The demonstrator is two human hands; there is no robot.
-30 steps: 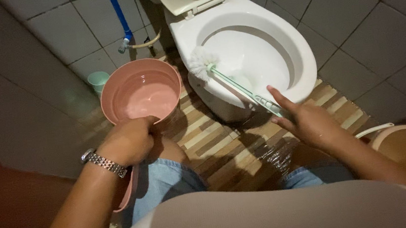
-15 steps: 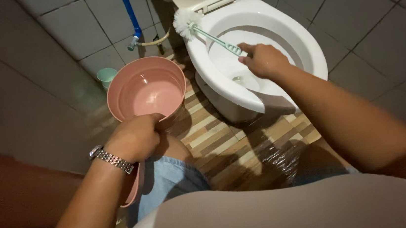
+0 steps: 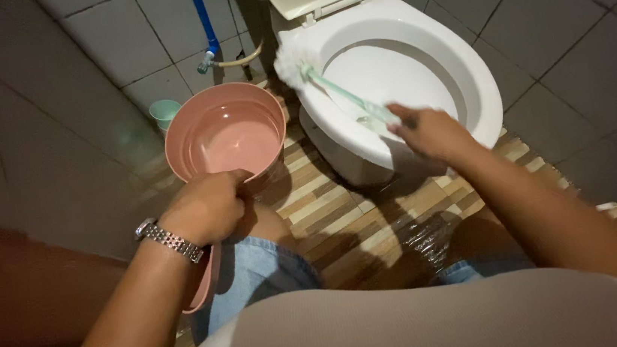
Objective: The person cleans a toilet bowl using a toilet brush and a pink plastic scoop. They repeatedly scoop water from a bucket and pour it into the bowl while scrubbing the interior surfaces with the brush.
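Since half a second ago the right hand slid back toward 5 o'clock, dragging the brush along. Left hand (image 3: 206,208) grips the pink dipper (image 3: 226,136), fingers curled tight on its near rim. Toilet brush (image 3: 330,84) lies across the toilet (image 3: 464,68) rim, bristles at 10 o'clock. Right hand (image 3: 433,133) looks wrapped round the handle, though it's blurry.

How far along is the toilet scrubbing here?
Done: the lid is up and the pink dipper holds water, gripped at its rim by the left hand. In hand: the right hand holds the pale green toilet brush, its white bristles on the bowl's left rim. Left: the far and right rim look unscrubbed, and the water is not yet poured.
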